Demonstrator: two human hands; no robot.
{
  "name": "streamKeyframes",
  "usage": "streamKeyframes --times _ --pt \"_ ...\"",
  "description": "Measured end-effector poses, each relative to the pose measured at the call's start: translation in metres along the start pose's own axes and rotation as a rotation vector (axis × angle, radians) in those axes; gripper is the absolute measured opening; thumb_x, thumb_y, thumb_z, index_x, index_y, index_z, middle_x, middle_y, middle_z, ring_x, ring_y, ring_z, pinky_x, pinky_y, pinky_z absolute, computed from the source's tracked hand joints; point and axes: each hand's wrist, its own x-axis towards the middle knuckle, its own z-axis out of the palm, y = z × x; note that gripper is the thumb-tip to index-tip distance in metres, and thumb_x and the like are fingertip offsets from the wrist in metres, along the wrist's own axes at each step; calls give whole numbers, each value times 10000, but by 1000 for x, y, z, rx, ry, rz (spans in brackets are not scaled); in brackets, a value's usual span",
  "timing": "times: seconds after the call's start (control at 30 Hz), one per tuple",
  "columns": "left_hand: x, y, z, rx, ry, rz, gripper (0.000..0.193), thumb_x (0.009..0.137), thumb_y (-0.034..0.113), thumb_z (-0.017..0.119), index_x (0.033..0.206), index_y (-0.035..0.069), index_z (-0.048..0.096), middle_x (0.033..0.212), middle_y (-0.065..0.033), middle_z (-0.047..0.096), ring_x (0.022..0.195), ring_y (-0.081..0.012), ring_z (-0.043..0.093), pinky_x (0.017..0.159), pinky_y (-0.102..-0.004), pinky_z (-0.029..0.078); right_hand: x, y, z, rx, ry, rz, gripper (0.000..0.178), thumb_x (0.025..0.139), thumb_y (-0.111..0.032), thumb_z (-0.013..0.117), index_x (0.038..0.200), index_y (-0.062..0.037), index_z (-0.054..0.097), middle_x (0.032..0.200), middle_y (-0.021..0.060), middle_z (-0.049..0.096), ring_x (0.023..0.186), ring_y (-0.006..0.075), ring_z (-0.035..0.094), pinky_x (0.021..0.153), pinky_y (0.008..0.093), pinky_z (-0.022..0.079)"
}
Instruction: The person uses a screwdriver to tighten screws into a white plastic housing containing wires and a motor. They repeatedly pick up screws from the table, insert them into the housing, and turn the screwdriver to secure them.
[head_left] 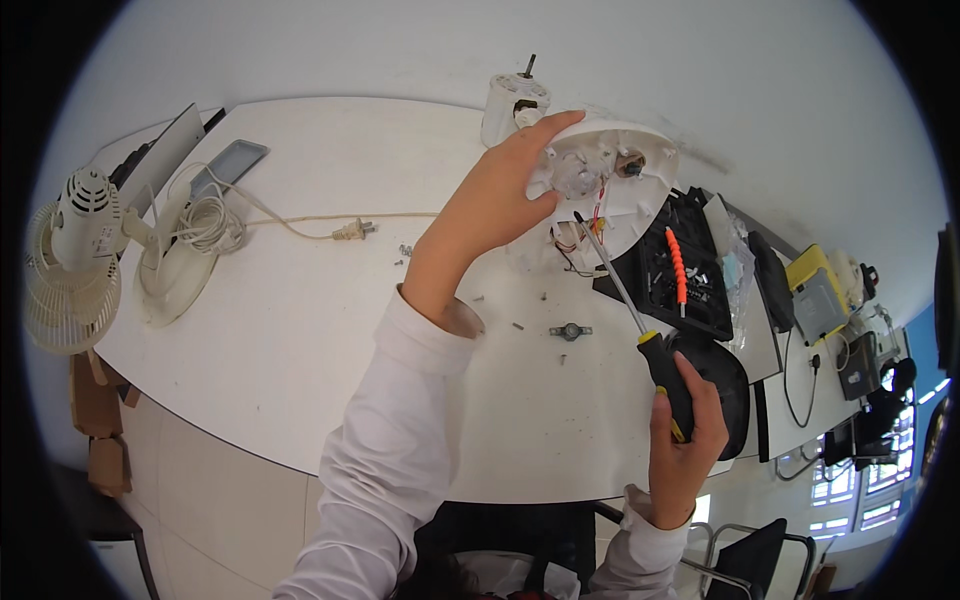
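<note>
A white plastic housing (650,185) is tilted up at the far middle of the table, its hollow inside facing me. My left hand (505,185) grips its left edge, fingers over the top and thumb at the inside. Within it are a clear round part (578,178), a small dark component (630,165) and red and other thin wires (600,205). My right hand (690,425) is closed around the black and yellow handle of a screwdriver (668,385). Its shaft points up and left, with the tip by the wires; whether it touches anything, I cannot tell.
Behind the housing stands a white motor body (515,105). Loose screws and a small metal bracket (570,331) lie in front. At right sit a black toolbox (690,265) with an orange flexible shaft (677,270) and a black case (725,385). A white fan (85,260) and a plug (352,230) are left.
</note>
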Motion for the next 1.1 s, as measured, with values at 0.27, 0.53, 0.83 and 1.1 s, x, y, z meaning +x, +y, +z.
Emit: streamKeyframes --times 0.27,0.53,0.83,1.1 --pt "0 -3 3 6 42 21 691 728 25 635 1363 179 410 1370 -86 470 1247 -312 453 1038 -387 364 2 -3 9 18 20 23 344 797 12 609 1141 -1 597 839 105 565 696 175 535 638 249 419" --pt "1 -4 6 42 70 40 683 716 25 647 1344 169 420 1345 -88 488 1210 -322 480 1013 -387 390 1 0 14 23 43 8 343 808 16 598 1151 -4 593 836 92 562 692 146 513 635 233 394" --pt "1 -3 7 39 71 24 685 713 20 643 1343 171 419 1342 -87 488 1202 -324 484 1011 -392 393 0 -2 14 10 18 22 339 811 7 599 1151 1 590 876 103 579 726 162 540 655 239 418" --pt "1 -3 6 45 57 11 686 713 24 649 1343 169 418 1345 -86 485 1205 -327 480 1012 -391 392 -1 -2 13 31 24 12 338 824 7 587 1162 5 584 899 104 582 748 163 551 677 242 428"
